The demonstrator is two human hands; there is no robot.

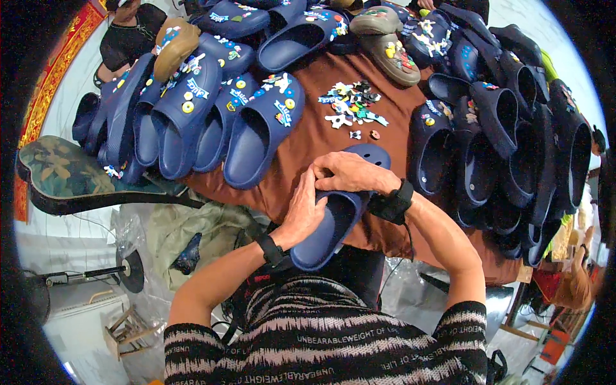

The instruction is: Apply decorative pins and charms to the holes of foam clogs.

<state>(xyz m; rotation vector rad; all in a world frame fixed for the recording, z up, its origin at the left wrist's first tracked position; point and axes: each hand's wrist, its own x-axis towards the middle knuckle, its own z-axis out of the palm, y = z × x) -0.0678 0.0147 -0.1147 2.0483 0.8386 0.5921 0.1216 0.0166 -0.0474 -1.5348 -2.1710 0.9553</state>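
Note:
A navy blue clog points away from me, its heel close to my body and its holed toe over the brown cloth. At its left side my left hand is closed on the clog's upper. My right hand lies across the top of the upper with curled fingers meeting the left fingertips. Whatever may be pinched between them is hidden. Just beyond the toe, a pile of small colourful shoe charms is spread on the cloth, with two loose charms nearer to the clog.
Decorated navy clogs crowd the left side of the brown cloth. More dark clogs are stacked at right. Tan clogs lie at the back. A camouflage-patterned padded seat stands left. Another person is at the far left.

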